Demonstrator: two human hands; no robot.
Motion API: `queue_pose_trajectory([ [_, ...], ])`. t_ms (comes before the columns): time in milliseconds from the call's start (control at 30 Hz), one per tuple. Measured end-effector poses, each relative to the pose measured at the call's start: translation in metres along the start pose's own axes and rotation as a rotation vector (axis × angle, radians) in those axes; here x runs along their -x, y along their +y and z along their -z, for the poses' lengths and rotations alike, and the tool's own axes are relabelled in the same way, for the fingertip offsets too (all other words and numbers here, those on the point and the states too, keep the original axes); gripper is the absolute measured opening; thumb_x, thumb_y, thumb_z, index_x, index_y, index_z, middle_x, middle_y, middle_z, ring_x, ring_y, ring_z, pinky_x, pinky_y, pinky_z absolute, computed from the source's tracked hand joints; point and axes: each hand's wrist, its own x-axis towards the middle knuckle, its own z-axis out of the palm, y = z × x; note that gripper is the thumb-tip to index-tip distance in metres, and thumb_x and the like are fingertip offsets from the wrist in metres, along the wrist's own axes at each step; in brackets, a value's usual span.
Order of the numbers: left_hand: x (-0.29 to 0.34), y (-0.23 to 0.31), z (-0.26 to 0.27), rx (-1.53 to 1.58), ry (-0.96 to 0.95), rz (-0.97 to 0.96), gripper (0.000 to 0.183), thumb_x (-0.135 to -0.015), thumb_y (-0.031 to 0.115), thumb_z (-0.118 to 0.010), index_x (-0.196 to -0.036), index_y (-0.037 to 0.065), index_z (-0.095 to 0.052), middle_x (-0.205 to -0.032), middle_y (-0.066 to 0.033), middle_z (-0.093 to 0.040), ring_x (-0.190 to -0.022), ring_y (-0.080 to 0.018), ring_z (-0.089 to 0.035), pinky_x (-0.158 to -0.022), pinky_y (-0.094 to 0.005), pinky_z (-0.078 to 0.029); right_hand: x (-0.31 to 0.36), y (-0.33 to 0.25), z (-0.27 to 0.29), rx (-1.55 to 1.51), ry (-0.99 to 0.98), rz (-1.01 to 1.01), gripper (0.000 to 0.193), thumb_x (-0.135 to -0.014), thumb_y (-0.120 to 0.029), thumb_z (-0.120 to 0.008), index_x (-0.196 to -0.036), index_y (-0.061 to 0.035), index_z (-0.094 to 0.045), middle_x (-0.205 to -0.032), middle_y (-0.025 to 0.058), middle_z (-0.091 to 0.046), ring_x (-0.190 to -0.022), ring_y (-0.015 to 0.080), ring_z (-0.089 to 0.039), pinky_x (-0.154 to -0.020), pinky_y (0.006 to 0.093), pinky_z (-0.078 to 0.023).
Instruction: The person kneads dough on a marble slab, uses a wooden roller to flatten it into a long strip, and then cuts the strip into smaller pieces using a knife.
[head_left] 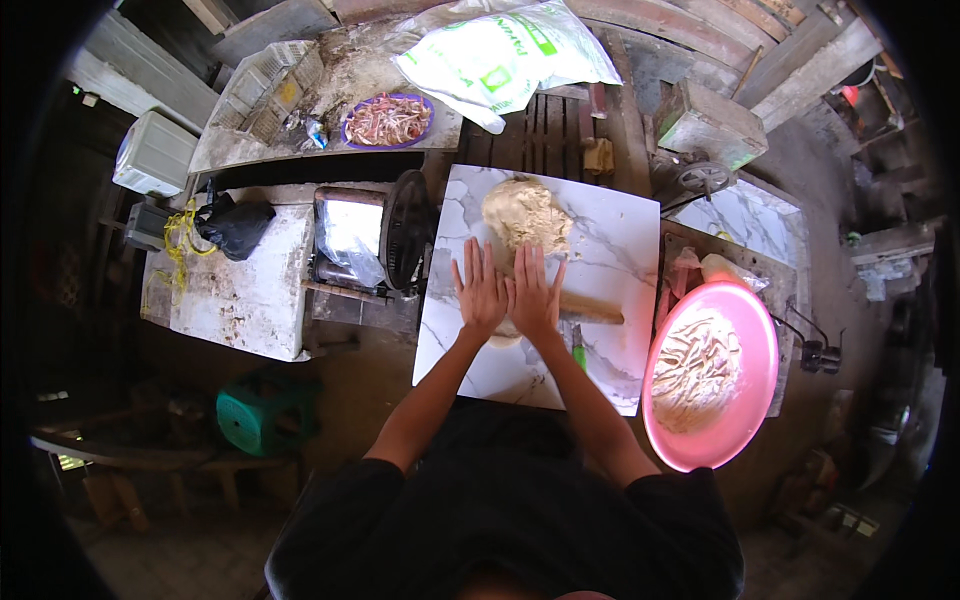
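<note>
A large lump of pale dough (527, 210) lies at the far side of the marble-patterned board (620, 230). My left hand (483, 296) and my right hand (536, 294) are side by side over the middle of the board, palms down. Their fingers stretch forward, the tips close to the lump's near edge. A smaller piece of dough (505, 336) shows between my wrists, partly covered by the hands. Just right of my right hand lies a wooden bar (592, 308), its left part hidden. Nearer to me is a green-handled tool (578, 346); its kind cannot be made out.
A pink basin (763, 365) holding floury dough strips stands at the board's right. Left of the board is a machine with a dark wheel (405, 230), beside a worktable (235, 310) bearing a black plastic bag (236, 224). Behind are a purple-rimmed tray (430, 120) and white sack (510, 60).
</note>
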Motion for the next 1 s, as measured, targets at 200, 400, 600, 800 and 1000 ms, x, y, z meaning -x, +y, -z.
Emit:
queue_pose_trajectory([
  [200, -0.017, -0.027, -0.01, 0.161, 0.053, 0.067, 0.05, -0.086, 0.021, -0.034, -0.129, -0.001, -0.02, -0.136, -0.0216, -0.013, -0.128, -0.0324, -0.006, -0.102, -0.0453, -0.005, 0.003, 0.015, 0.011, -0.258, -0.047, 0.108, 0.043, -0.085, -0.027, -0.04, -0.124, -0.0099, -0.036, -0.133, 0.0105, -0.027, -0.124, 0.0248, -0.022, -0.101, 0.0464, -0.009],
  [400, 0.01, -0.072, 0.017, 0.297, 0.014, -0.057, 0.039, -0.088, 0.019, -0.038, -0.121, -0.002, -0.036, -0.131, -0.0241, -0.024, -0.122, -0.0378, -0.021, -0.098, -0.0428, -0.02, 0.037, 0.025, 0.012, -0.261, -0.151, 0.134, 0.039, -0.077, -0.018, -0.052, -0.114, -0.0121, -0.046, -0.105, 0.0082, -0.047, -0.104, 0.0247, -0.041, -0.093, 0.0406, -0.027],
  [600, -0.011, -0.068, 0.045, 0.795, -0.268, 0.061, 0.034, -0.089, 0.02, -0.038, -0.116, -0.001, -0.042, -0.109, -0.0196, -0.051, -0.102, -0.0293, -0.049, -0.087, -0.0319, -0.037, 0.021, 0.024, 0.041, -0.282, 0.047, 0.003, 0.038, -0.073, -0.011, -0.054, -0.111, -0.0104, -0.048, -0.098, 0.0081, -0.05, -0.097, 0.0245, -0.044, -0.086, 0.0386, -0.031],
  [800, -0.022, -0.055, 0.037, 0.247, -0.471, -0.614, 0.037, -0.083, 0.017, -0.045, -0.118, 0.005, -0.042, -0.13, -0.014, -0.032, -0.122, -0.0263, -0.027, -0.1, -0.0427, -0.018, 0.057, 0.021, 0.078, -0.124, 0.192, -0.45, 0.045, -0.074, -0.015, -0.058, -0.116, -0.0086, -0.044, -0.096, 0.0082, -0.051, -0.091, 0.0251, -0.045, -0.078, 0.038, -0.034],
  [1000, 0.002, -0.05, 0.022, 0.113, -0.548, -1.064, 0.044, -0.085, 0.025, -0.042, -0.123, 0.004, -0.036, -0.136, -0.0116, -0.022, -0.127, -0.0233, -0.016, -0.102, -0.0429, -0.009, 0.104, -0.025, 0.08, -0.081, 0.243, -0.839, 0.044, -0.077, -0.017, -0.055, -0.118, -0.0055, -0.041, -0.101, 0.0111, -0.05, -0.091, 0.028, -0.045, -0.077, 0.0378, -0.036],
])
